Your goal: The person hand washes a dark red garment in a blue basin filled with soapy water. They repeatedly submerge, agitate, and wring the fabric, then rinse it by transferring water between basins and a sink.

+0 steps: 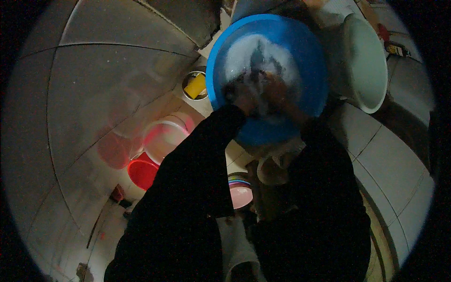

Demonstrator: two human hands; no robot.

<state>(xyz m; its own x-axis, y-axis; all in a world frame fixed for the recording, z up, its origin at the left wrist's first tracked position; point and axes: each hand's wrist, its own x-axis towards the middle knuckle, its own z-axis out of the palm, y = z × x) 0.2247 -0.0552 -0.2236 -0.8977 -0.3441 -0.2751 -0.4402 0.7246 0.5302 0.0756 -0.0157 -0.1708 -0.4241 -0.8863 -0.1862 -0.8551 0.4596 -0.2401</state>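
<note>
A large round blue plastic basin (210, 75) holds water topped with white suds (236, 58). Both my hands reach down into it, with dark sleeves up to the wrists. On the left side of the basin is my left hand (245, 98), its fingers blurred among the foam. Close by, my right hand (278, 90) is bent inward at the suds. A dark patch (258, 56) shows in the foam just beyond my fingers; whether it is cloth or bare water is unclear. Dim light and foam hide whether either hand grips anything.
A pale green tub (368, 67) stands tilted right of the basin. To the left is a round container with a yellow block (195, 86). A pinkish bucket (164, 139) and a red bucket (142, 172) sit by the tiled wall (95, 84). Below lies a pink bowl (241, 197).
</note>
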